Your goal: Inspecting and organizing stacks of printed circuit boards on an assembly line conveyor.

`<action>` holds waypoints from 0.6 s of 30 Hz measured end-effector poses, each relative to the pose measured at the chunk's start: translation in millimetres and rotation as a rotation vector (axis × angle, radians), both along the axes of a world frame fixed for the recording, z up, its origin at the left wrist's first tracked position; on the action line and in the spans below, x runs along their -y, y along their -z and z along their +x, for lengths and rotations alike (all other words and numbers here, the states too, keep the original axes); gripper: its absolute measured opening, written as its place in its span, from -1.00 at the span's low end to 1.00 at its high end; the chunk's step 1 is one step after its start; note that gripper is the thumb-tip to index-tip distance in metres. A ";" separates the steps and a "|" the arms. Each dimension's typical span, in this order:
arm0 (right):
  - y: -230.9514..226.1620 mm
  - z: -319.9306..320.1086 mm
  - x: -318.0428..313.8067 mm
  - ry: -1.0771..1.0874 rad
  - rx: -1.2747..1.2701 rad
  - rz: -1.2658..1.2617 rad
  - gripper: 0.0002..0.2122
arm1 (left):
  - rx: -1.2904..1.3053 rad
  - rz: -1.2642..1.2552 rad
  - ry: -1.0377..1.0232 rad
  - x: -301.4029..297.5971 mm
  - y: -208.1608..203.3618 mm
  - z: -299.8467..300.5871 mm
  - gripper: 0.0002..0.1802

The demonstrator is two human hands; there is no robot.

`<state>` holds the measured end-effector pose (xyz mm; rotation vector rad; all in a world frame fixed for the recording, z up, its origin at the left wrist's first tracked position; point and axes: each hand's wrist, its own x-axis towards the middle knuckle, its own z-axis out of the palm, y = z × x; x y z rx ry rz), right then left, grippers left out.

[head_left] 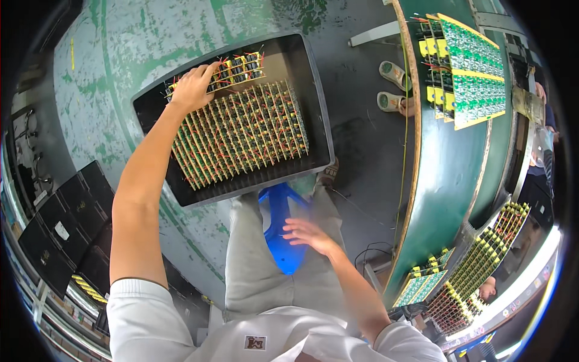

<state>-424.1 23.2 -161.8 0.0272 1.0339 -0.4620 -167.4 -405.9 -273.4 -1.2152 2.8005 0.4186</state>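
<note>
In the head view I see the left hand [194, 87] draped over a board [244, 69] at the far side of the bin [322, 108]; whether it pinches, I can't tell. The right hand [309, 234] is spread, empty. Tilting that board could snag the packed boards [241, 134].

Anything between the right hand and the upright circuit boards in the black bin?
Yes: the bin's near wall stands between the right hand and the circuit boards. Nothing else visible blocks that path.
</note>
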 end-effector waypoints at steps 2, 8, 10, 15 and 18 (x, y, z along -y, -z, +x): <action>3.3 -1.2 -6.8 0.020 -0.016 0.027 -0.53 | 0.009 0.018 0.002 3.8 21.1 2.5 -0.15; 13.6 -1.0 -13.7 0.064 -0.056 0.116 -0.56 | 0.083 0.080 -0.052 9.6 66.5 4.6 -0.16; 15.9 0.3 -13.5 0.068 -0.065 0.146 -0.56 | 0.113 0.110 -0.095 9.9 74.7 4.1 -0.16; 20.5 3.2 -8.1 0.102 -0.062 0.129 -0.56 | 0.065 0.110 -0.084 12.7 96.1 18.9 -0.16; 21.9 2.5 -3.3 0.112 -0.079 0.124 -0.57 | 0.101 0.106 -0.080 11.6 99.4 17.6 -0.16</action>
